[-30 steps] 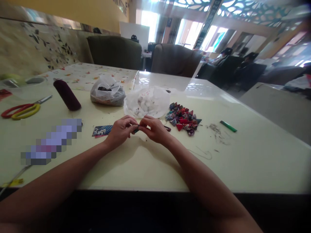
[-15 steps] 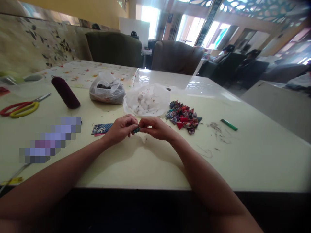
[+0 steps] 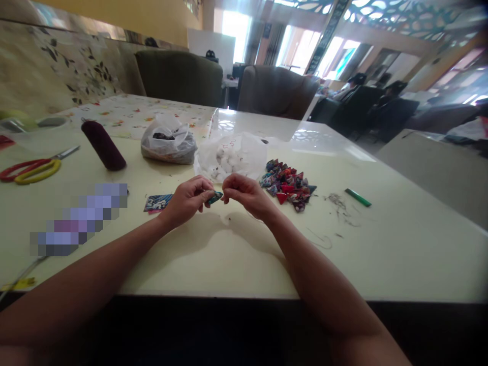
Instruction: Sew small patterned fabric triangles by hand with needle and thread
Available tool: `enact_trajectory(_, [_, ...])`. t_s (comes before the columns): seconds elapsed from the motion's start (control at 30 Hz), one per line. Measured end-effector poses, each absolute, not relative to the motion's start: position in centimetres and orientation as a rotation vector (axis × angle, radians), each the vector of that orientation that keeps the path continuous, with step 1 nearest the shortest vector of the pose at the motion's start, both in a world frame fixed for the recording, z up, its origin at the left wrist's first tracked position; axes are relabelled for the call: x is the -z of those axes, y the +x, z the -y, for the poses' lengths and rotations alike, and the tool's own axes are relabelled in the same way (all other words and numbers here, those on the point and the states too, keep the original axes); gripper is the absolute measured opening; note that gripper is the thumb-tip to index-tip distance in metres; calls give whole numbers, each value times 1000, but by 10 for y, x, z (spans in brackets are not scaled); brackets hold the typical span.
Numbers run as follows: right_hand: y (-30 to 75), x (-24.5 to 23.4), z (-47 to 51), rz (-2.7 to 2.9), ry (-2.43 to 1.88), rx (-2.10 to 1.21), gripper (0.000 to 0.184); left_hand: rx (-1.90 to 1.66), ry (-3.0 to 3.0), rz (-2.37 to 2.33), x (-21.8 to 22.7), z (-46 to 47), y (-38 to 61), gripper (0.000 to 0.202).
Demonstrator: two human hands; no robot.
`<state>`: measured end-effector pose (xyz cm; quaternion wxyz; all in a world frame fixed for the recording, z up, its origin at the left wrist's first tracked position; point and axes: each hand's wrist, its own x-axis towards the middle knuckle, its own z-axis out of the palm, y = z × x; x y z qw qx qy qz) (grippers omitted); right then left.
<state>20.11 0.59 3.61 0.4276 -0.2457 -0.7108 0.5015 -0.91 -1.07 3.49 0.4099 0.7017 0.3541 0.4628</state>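
Observation:
Pinched in my left hand (image 3: 189, 199) is a small dark green patterned piece of fabric (image 3: 215, 197), pointed at its right end. Beside that tip, my right hand (image 3: 244, 192) has thumb and fingers pressed together; whatever they hold is too small to make out. A blue-and-white patterned cloth (image 3: 157, 203) lies flat by my left wrist. Just behind my hands an opened white plastic bag (image 3: 232, 157) holds white fluffy stuffing. To the right sits a pile of small stuffed fabric triangles (image 3: 287, 184), mostly red, blue and dark.
Scissors with red and yellow handles (image 3: 38, 168) and a dark maroon pouch (image 3: 103, 145) lie left. A tied plastic bag (image 3: 168, 145) stands behind. Loose threads (image 3: 339, 203) and a green stick-like object (image 3: 358, 197) are at right. Chairs (image 3: 276, 91) line the table's far side.
My right hand has moved slightly right, away from my left. More of the green fabric piece now shows between them. Both hands have risen a little.

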Motion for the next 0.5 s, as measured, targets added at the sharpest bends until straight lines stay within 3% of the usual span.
enact_trajectory(0.3, [187, -31, 2, 1932, -863, -809, 18, -1234, 1906, -951, -31, 12, -7, 21])
enact_trajectory(0.5, [187, -34, 5, 1944, -848, -664, 15, -1140, 1525, -906, -28, 15, -1, 29])
